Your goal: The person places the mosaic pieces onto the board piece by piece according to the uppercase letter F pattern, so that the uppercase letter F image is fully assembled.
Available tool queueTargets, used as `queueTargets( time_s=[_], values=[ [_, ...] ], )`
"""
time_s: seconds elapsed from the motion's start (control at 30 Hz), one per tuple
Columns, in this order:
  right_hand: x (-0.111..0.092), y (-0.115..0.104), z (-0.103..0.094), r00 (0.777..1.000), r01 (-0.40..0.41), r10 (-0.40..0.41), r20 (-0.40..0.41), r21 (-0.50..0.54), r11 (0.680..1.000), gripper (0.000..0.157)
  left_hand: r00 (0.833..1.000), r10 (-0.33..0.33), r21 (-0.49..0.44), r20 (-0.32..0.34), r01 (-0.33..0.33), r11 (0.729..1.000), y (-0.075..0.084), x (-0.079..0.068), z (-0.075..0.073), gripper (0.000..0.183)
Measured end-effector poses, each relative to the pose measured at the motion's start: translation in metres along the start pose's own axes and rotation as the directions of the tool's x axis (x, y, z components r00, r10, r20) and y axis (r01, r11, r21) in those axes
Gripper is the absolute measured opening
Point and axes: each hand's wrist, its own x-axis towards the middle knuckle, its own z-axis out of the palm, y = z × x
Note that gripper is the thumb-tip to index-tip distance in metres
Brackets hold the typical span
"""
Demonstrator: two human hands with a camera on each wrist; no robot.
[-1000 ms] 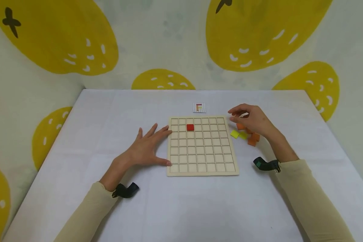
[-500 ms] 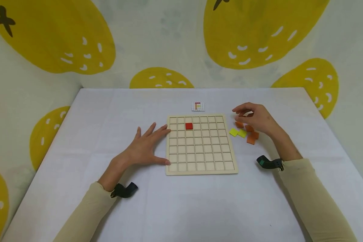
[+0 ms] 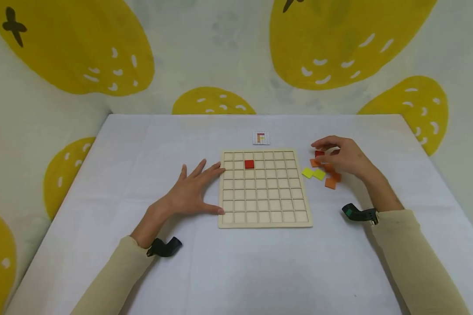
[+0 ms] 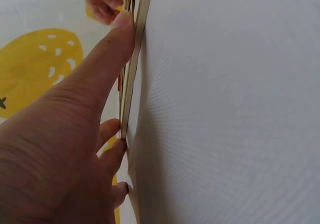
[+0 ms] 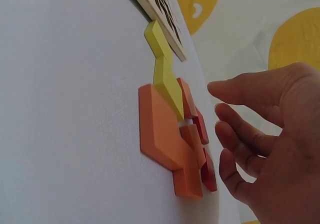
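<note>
A pale wooden grid board lies on the table, with one red tile in a cell of its second row from the far side. My left hand rests against the board's left edge, its fingers spread and its thumb on the frame. To the right of the board, my right hand hovers over loose square tiles. The right wrist view shows its thumb and fingers apart, with nothing between them. Beneath are red tiles, several orange tiles and two yellow tiles. In the head view the hand covers part of the pile.
Behind the board lies a small card printed with a coloured grid pattern. A white cloth covers the table. Beyond the table's far edge stands a backdrop with yellow fruit shapes.
My right hand has moved right, away from the board's far corner and over the tiles. A red tile now shows by its fingertips. The left hand stays at the board's edge.
</note>
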Motion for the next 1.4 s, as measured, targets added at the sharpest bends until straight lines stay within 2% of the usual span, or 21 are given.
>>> queueTargets(
  time_s=[0.33, 0.77, 1.13, 1.4],
  values=[
    [0.005, 0.008, -0.001, 1.000, -0.004, 0.005, 0.016, -0.042, 0.999, 0.042, 1.000, -0.017, 0.014, -0.002, 0.017, 1.000, -0.001, 0.000, 0.000, 0.114],
    [0.008, 0.016, 0.001, 0.991, -0.107, 0.115, 0.070, -0.115, 0.988, 0.046, 1.000, -0.009, -0.007, 0.016, 0.010, 1.000, 0.000, 0.001, 0.003, 0.114],
    [0.007, 0.007, -0.004, 0.993, -0.099, 0.109, 0.055, -0.162, 0.982, 0.044, 1.000, -0.006, 0.003, 0.023, 0.005, 1.000, 0.001, 0.004, -0.001, 0.114],
    [0.009, 0.005, -0.002, 0.989, -0.126, 0.139, 0.058, -0.189, 0.974, 0.044, 1.000, 0.001, -0.011, 0.030, 0.000, 1.000, 0.001, 0.002, -0.003, 0.114]
  ],
)
